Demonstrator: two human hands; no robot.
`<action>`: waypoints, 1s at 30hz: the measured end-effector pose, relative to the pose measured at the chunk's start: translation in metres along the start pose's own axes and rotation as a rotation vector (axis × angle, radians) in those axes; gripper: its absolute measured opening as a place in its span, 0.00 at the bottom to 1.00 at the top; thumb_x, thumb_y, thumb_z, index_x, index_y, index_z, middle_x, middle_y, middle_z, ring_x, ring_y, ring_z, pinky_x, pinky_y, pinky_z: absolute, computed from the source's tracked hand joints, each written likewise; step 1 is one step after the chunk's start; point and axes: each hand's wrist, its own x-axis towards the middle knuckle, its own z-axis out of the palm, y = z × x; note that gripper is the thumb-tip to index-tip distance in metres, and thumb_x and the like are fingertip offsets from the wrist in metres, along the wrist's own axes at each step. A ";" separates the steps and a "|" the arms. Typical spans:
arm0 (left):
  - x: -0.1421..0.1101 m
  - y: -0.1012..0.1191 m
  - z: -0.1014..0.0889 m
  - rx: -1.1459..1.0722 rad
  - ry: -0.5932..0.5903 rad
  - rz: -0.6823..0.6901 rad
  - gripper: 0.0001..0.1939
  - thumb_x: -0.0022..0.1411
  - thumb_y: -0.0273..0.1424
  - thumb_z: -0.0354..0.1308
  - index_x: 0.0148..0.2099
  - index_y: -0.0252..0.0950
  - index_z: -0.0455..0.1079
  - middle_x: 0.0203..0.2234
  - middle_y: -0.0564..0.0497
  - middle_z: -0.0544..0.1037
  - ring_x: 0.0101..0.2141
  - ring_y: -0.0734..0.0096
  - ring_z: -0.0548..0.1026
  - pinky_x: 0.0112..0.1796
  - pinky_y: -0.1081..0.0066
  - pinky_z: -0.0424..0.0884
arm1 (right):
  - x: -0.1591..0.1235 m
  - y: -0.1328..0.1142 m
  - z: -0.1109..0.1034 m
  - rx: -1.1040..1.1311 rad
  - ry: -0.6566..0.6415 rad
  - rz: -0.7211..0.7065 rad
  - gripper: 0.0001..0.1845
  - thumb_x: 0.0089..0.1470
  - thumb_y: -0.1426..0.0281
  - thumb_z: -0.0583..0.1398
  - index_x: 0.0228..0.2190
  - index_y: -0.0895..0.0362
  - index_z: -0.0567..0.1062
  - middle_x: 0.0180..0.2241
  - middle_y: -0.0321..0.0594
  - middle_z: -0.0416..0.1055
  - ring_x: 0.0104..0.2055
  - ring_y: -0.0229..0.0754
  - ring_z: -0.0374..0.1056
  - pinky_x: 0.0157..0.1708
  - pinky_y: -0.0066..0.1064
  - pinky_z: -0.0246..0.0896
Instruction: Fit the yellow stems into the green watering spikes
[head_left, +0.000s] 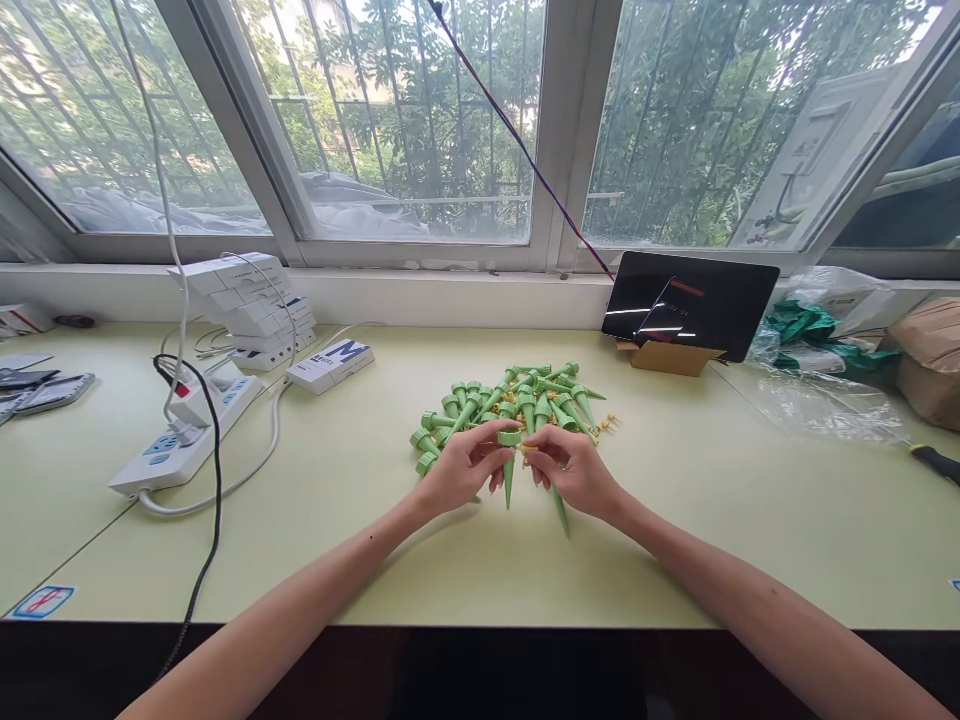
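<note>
Upright in my left hand (pixel 463 468) is a green plastic watering spike (pixel 509 478), pinched just under its ribbed cap with the tip pointing down. My right hand (pixel 576 472) is closed in a pinch on a small yellow valve piece (pixel 526 449) at the right side of that spike, below the cap. Whether the valve is seated in the spike cannot be made out. Another green spike (pixel 560 512) lies on the table under my right hand. Behind both hands spreads a pile of green spikes (pixel 542 408), with small yellow pieces (pixel 609 424) among and beside them.
At left stand a white power strip (pixel 195 430) with cables, stacked white boxes (pixel 259 310) and a single box (pixel 330 366). A dark screen (pixel 690 300) leans at the back right, near plastic bags (pixel 817 330). A black-handled tool (pixel 937 463) lies at the right edge.
</note>
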 end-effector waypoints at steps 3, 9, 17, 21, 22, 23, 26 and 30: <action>0.000 0.001 0.000 -0.014 0.001 0.002 0.21 0.67 0.34 0.54 0.59 0.34 0.65 0.19 0.57 0.69 0.19 0.76 0.70 0.26 0.74 0.69 | 0.000 -0.001 0.000 0.010 0.000 0.004 0.07 0.61 0.66 0.57 0.35 0.57 0.71 0.21 0.33 0.68 0.21 0.35 0.64 0.24 0.28 0.62; 0.002 0.002 0.000 -0.109 -0.030 -0.043 0.22 0.66 0.38 0.55 0.58 0.32 0.65 0.19 0.57 0.68 0.18 0.75 0.72 0.24 0.75 0.68 | 0.000 -0.004 0.000 -0.041 0.003 -0.057 0.08 0.61 0.65 0.57 0.34 0.57 0.72 0.22 0.34 0.69 0.23 0.35 0.66 0.25 0.28 0.63; 0.000 0.003 0.002 -0.020 0.007 -0.016 0.20 0.66 0.36 0.56 0.57 0.33 0.66 0.19 0.57 0.69 0.19 0.76 0.71 0.26 0.74 0.69 | 0.000 0.000 0.001 0.030 -0.004 -0.001 0.11 0.61 0.61 0.57 0.35 0.56 0.70 0.21 0.33 0.68 0.21 0.36 0.65 0.23 0.29 0.63; 0.001 0.003 0.001 -0.067 -0.006 -0.031 0.21 0.66 0.37 0.55 0.57 0.33 0.66 0.19 0.58 0.68 0.19 0.76 0.71 0.26 0.74 0.69 | 0.000 -0.001 0.001 -0.003 -0.001 -0.032 0.11 0.61 0.61 0.57 0.34 0.56 0.71 0.22 0.33 0.67 0.21 0.35 0.65 0.23 0.28 0.63; 0.002 0.004 0.000 -0.090 -0.016 -0.046 0.21 0.66 0.37 0.56 0.57 0.33 0.66 0.19 0.58 0.68 0.18 0.76 0.71 0.25 0.74 0.69 | 0.000 -0.002 0.001 -0.023 0.001 -0.047 0.10 0.61 0.62 0.57 0.34 0.56 0.71 0.22 0.34 0.67 0.22 0.35 0.65 0.24 0.28 0.63; 0.002 0.004 0.000 -0.113 -0.027 -0.064 0.21 0.66 0.38 0.56 0.57 0.33 0.66 0.19 0.58 0.67 0.18 0.76 0.71 0.25 0.74 0.69 | 0.000 -0.003 0.001 -0.043 0.003 -0.061 0.10 0.62 0.63 0.56 0.34 0.56 0.71 0.22 0.34 0.67 0.22 0.35 0.65 0.24 0.28 0.62; 0.003 0.004 -0.001 -0.154 -0.049 -0.103 0.22 0.66 0.39 0.56 0.58 0.33 0.66 0.20 0.57 0.68 0.18 0.76 0.72 0.24 0.75 0.68 | 0.000 -0.004 0.001 -0.100 0.004 -0.089 0.09 0.62 0.64 0.56 0.33 0.56 0.71 0.22 0.34 0.68 0.22 0.35 0.65 0.24 0.28 0.61; 0.002 0.002 0.000 -0.109 -0.036 -0.070 0.21 0.66 0.38 0.56 0.57 0.33 0.66 0.20 0.57 0.68 0.19 0.76 0.72 0.25 0.75 0.69 | 0.000 -0.002 0.001 -0.124 0.006 -0.091 0.10 0.62 0.64 0.55 0.33 0.56 0.71 0.21 0.34 0.68 0.21 0.35 0.65 0.24 0.28 0.61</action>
